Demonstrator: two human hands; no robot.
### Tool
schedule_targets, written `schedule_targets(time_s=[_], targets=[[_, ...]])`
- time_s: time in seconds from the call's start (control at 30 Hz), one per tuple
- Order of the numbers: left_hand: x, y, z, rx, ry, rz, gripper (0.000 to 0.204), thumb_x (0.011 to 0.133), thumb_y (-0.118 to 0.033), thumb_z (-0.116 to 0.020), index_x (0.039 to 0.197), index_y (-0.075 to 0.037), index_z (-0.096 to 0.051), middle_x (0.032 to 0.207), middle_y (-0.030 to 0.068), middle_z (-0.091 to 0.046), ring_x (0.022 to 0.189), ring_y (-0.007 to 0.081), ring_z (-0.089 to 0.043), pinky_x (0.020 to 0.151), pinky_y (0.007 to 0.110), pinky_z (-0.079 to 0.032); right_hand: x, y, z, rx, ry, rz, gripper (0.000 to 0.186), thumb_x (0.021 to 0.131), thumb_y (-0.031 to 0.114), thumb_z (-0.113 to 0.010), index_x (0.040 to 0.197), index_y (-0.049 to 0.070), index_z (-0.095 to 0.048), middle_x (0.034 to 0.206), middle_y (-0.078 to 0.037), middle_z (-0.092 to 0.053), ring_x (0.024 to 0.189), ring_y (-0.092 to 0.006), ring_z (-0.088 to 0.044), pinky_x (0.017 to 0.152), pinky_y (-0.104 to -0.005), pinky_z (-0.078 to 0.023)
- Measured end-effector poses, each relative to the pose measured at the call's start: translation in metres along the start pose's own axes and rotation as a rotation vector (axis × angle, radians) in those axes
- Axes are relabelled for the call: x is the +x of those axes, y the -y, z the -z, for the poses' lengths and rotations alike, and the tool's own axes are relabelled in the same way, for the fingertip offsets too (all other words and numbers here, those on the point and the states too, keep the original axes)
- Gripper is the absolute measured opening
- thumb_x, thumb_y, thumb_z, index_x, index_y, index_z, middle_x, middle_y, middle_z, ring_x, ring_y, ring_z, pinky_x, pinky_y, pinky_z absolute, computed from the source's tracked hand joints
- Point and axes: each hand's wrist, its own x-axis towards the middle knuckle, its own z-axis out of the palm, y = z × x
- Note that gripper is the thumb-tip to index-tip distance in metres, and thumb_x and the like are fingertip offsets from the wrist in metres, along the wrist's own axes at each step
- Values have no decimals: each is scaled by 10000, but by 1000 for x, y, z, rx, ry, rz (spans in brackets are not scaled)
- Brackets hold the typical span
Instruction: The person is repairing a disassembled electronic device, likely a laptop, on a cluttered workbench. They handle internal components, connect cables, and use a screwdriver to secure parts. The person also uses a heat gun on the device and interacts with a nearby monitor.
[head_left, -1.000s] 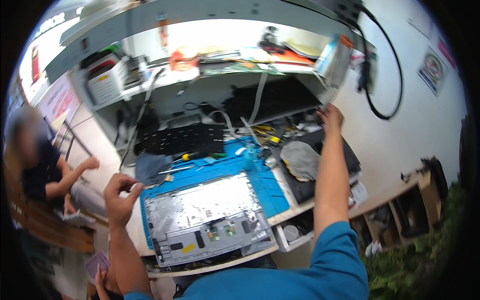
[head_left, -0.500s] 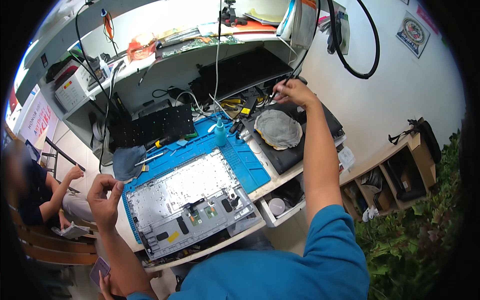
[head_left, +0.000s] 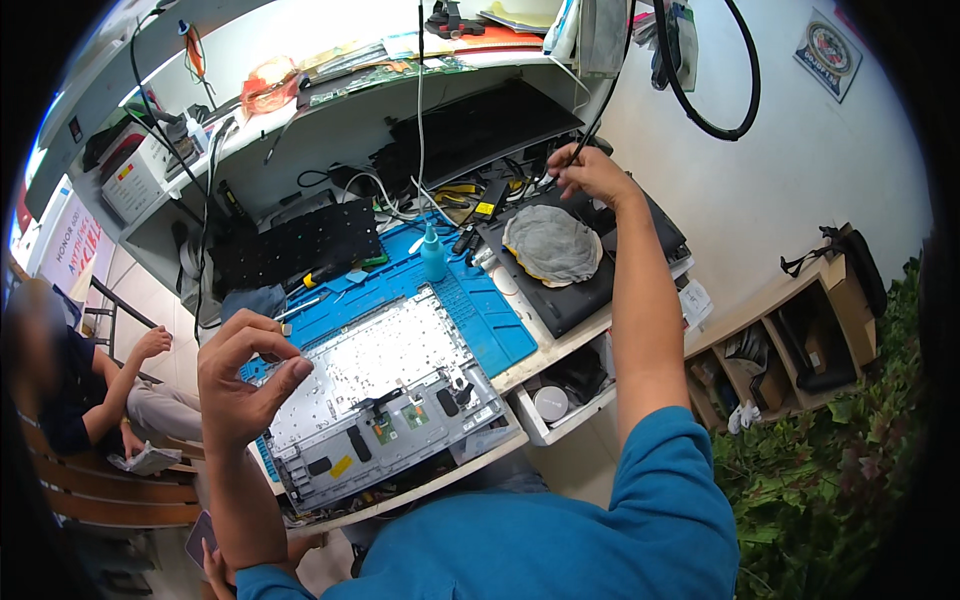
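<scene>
Over the upper left of a silver laptop chassis hovers my left hand, fingers curled, thumb close to index; anything between them is too small to make out. My right hand is raised at the back right among cables, its fingertips curled on something I cannot make out beside a dark hanging cord. Beneath it lies a black closed laptop with a crumpled grey cloth on top. The chassis rests on a blue mat, which also bears a teal bottle and tools.
A black perforated panel and a dark screen lie behind. A cluttered shelf spans above. An open drawer is below right, near a wooden cabinet. A seated person and another person's hand are at the left.
My left hand has moved up and right over the chassis. My right hand has come left and rests higher in view. The camera view has also shifted, so the bench appears higher and further left.
</scene>
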Motion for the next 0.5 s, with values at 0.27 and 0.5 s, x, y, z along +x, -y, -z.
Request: schedule_targets(time_s=[0.27,0.5], targets=[[16,0,-16,-10,73,-36,202,797,-116,-915,855,-23,-746,859,62,-674,746,125,-635,648,253,-500,49,-52,38,142,-285,-100,352,1021,-1,-529,1355,-107,-567,1226,-230,-657,988,-305,-719,801,-416,-660],[21,0,-27,-19,126,3,207,764,-87,-915,862,-22,-745,865,63,-661,763,125,-646,669,246,-510,107,-58,-19,1084,-351,-260,447,1089,87,-460,1445,-151,-330,1428,-463,-441,1226,-653,-566,974,-677,-593]])
